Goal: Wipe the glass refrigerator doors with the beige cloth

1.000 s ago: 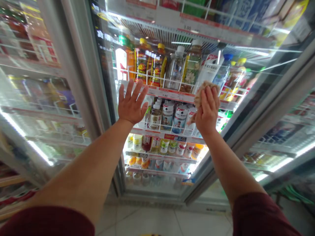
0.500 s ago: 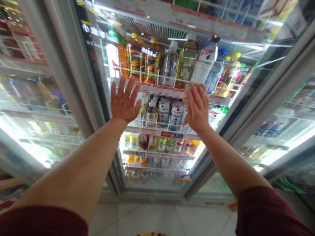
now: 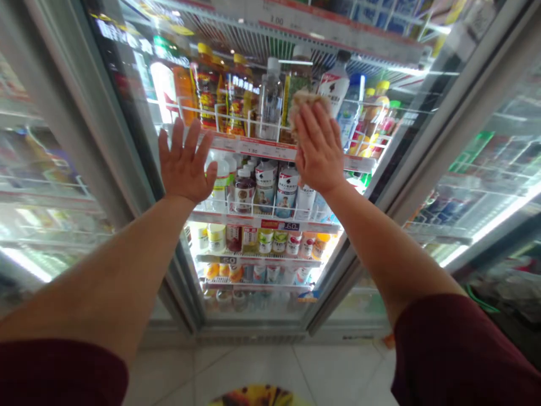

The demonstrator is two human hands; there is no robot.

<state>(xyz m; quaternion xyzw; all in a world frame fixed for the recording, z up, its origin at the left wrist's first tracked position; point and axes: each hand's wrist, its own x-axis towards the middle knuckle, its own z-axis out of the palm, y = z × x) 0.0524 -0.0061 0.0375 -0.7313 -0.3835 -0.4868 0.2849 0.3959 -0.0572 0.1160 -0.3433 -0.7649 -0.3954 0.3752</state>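
My left hand (image 3: 185,163) lies flat with spread fingers against the glass door (image 3: 236,186) of a drinks cooler, at its left side. My right hand (image 3: 318,148) presses a crumpled beige cloth (image 3: 303,102) onto the same glass, higher up and to the right, fingers stretched over it. Behind the glass stand rows of bottles (image 3: 270,96) on white wire shelves with red price strips (image 3: 253,148).
Grey door frames (image 3: 139,146) run along either side of the glass, and further cooler doors (image 3: 42,186) stand to the left and right. Pale floor tiles (image 3: 253,366) lie below. Lower shelves hold small cups and jars (image 3: 262,239).
My right hand has slid the cloth up and to the left across the glass. The left hand stays flat on the door; my view has shifted so both appear further left.
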